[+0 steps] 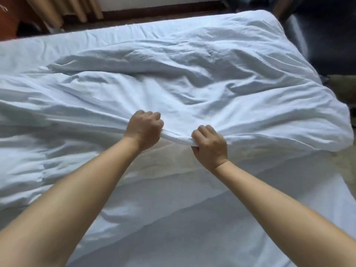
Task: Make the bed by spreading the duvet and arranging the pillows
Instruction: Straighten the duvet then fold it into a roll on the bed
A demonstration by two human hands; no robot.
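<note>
A white duvet (173,83) lies rumpled and bunched across the middle of the bed, with deep folds running left and right. My left hand (144,129) grips its near edge in a fist. My right hand (211,145) grips the same edge a short way to the right. The edge is gathered into a thick roll between the two hands and lifted off the bed. Beneath it, near me, the white sheet of the mattress (192,218) shows. No pillow is in view.
The bed's far edge meets a dark wooden skirting and beige curtains (63,10) at the back left. A dark chair or furniture piece (317,35) stands past the bed's right side. Pale floor (344,162) shows at the right.
</note>
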